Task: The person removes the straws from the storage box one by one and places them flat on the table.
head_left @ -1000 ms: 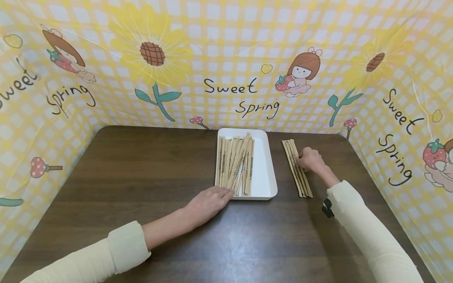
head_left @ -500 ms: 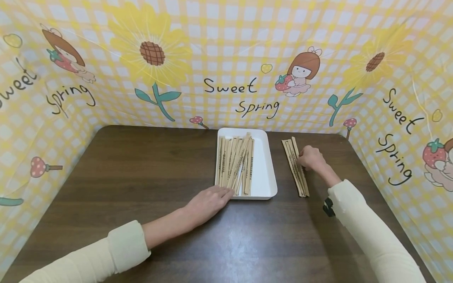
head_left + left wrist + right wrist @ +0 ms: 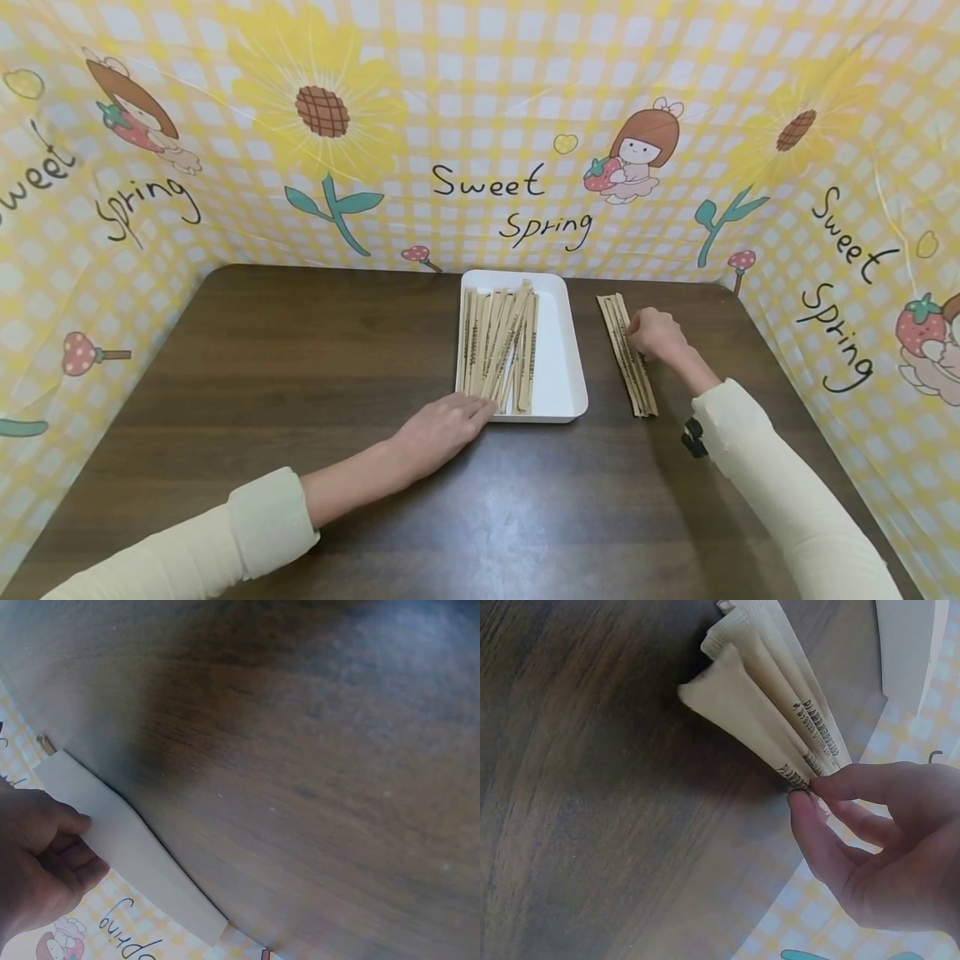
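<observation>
We see the right hand (image 3: 658, 335) pinching slim paper packets (image 3: 628, 362) between thumb and fingertips, near the far right corner of the counter (image 3: 330, 350). The left hand (image 3: 442, 425) grips the white tray (image 3: 558, 358) of similar packets (image 3: 487, 342), by the far edge.

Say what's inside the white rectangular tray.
Slim tan paper packets with dark print, some crossing, along its left; white floor shows right. Hidden: floor under them, and the near-left corner behind the left hand.
</observation>
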